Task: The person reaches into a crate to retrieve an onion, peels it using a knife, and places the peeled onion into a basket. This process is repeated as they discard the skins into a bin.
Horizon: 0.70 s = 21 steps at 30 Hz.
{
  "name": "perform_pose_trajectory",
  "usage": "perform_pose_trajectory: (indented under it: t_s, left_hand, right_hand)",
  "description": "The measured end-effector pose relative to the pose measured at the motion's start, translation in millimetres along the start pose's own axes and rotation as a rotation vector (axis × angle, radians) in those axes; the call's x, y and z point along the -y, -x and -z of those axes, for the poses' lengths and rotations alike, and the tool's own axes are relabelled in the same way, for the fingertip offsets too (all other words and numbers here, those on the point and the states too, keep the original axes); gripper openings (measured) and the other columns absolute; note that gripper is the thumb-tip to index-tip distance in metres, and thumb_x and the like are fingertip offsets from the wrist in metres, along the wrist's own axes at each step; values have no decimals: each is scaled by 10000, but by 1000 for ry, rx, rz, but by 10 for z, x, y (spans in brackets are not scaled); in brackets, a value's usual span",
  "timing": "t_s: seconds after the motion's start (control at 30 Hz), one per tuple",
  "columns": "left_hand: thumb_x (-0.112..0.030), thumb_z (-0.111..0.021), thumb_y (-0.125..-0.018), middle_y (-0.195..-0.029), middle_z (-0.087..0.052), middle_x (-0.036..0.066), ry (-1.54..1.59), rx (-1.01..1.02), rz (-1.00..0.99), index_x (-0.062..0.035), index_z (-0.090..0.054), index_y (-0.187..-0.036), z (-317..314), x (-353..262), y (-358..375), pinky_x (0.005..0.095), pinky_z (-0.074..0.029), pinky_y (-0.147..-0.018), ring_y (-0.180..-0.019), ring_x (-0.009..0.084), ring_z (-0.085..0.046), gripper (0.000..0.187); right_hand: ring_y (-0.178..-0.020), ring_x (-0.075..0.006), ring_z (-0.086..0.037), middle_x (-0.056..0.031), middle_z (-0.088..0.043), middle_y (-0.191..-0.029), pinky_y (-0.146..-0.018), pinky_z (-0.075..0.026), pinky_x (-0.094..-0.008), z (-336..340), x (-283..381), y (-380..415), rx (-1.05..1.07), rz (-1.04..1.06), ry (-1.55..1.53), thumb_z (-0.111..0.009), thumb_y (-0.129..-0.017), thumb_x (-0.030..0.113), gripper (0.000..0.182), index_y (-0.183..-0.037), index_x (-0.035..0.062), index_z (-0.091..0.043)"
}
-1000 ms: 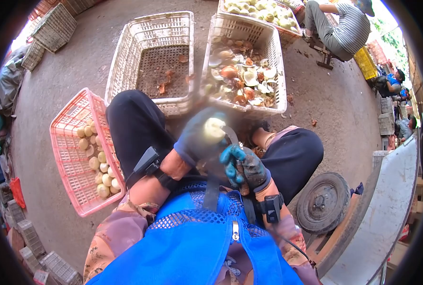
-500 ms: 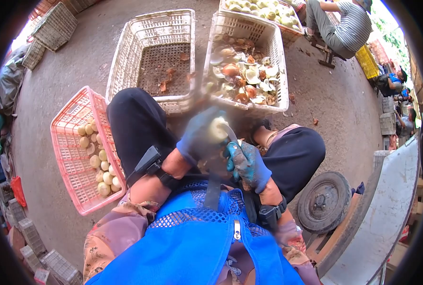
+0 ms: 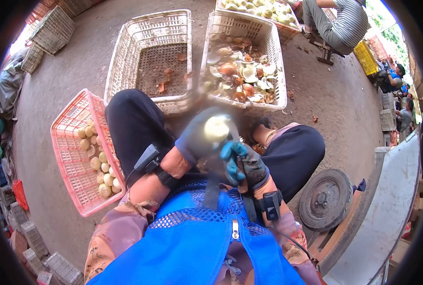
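My left hand, in a dark blue glove, is closed around a pale peeled onion above my lap. Glare and blur wash out part of that onion. Just right of it, my right hand wears a stained blue glove, its fingers wrapped round a knife. The knife's blade points up beside the onion; the handle is mostly hidden in my fist. Beyond my hands stands a white crate holding onion skins and peeled layers.
Another white crate has a few skin scraps on its floor. A pink crate with peeled onions leans by my left knee. A wheel lies right, near a metal sheet. A seated person is at the far right.
My right hand has rolled over, now showing more of the glove's dark, stained side. The onion has turned slightly in my left hand, which stays in about the same place.
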<state>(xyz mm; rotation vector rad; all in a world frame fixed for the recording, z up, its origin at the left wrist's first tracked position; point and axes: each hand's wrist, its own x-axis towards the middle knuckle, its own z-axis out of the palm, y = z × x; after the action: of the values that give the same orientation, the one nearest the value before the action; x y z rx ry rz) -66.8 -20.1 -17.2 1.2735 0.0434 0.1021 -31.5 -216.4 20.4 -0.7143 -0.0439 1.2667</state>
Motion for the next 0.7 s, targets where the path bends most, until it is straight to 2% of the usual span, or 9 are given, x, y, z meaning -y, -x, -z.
perform_pose_trajectory:
  t_s: [0.07, 0.2, 0.3, 0.37, 0.5, 0.57, 0.6, 0.67, 0.7]
  left_hand:
    - [-28, -740, -782, -1180, -631, 90, -369, 0, -394, -7, -513, -1309, -24, -40, -21, 293, -528, -875, -1011, 147, -626, 574]
    - [-17, -733, -776, -1169, -640, 94, -461, -18, -368, -7, -531, -1288, -28, -97, -12, 294, -524, -883, -1016, 147, -628, 550]
    - [-10, -723, -766, -1106, -651, 79, -567, -79, -479, -7, -557, -1249, -43, -209, -5, 285, -530, -844, -966, 142, -633, 511]
    - [-134, -844, -725, -1208, -642, 154, -330, -53, -123, 25, -507, -1308, -60, -343, 31, 360, -465, -1017, -1072, 246, -631, 692]
    - [-130, -842, -739, -1164, -662, 149, -536, -91, -241, 32, -513, -1303, -27, -333, 19, 361, -474, -1007, -1050, 242, -643, 673]
    - [-103, -819, -763, -1161, -666, 138, -584, -139, -247, 25, -529, -1294, -38, -331, 30, 357, -477, -1004, -1065, 233, -640, 618]
    - [-103, -819, -763, -1161, -666, 138, -585, -139, -251, 25, -529, -1294, -9, -221, 20, 357, -477, -1004, -1065, 233, -640, 618]
    - [-88, -810, -768, -1160, -668, 130, 157, -167, 69, 11, -555, -1277, 45, -55, -37, 349, -476, -1001, -1073, 234, -641, 578]
    - [-88, -810, -768, -1160, -668, 130, 155, -171, 60, 11, -555, -1277, 42, -96, -7, 349, -476, -1001, -1073, 234, -641, 578]
  right_hand:
    - [-375, -100, -453, -51, -564, -587, -368, -392, -252, 8, 31, -7, -47, 26, 102, -492, -1017, 443, 435, -983, 25, -607]
    - [-403, -96, -470, -46, -590, -637, -388, -414, -249, -94, 74, -13, -225, 56, 295, -483, -1023, 407, 407, -999, 23, -618]
    - [-467, -77, -507, -31, -614, -689, -425, -409, -217, -113, 104, 31, -339, 99, 471, -507, -1012, 367, 350, -1032, 46, -645]
    - [-512, -66, -529, -20, -621, -712, -453, -398, -190, -143, 115, 48, -368, 127, 600, -529, -1000, 351, 318, -1054, 67, -664]
    - [-540, -76, -540, -15, -632, -740, -469, -418, -221, -178, 128, 128, -470, 202, 590, -556, -991, 271, 243, -1062, 65, -663]
    - [-605, -114, -592, -38, -649, -775, -531, -466, -279, -66, 70, 105, -413, 261, 807, -556, -992, 248, 250, -1094, 43, -657]
    - [-605, -114, -592, -38, -649, -775, -531, -466, -279, -78, 77, 115, -412, 264, 809, -556, -992, 248, 250, -1094, 43, -657]
    - [-664, -209, -644, -119, -672, -841, -597, -494, -347, -134, 113, 115, -619, 423, 978, -554, -987, 218, 256, -1134, 30, -647]
    - [-694, -257, -670, -160, -684, -874, -630, -508, -382, -188, 144, 105, -719, 504, 1061, -554, -985, 203, 263, -1155, 24, -641]
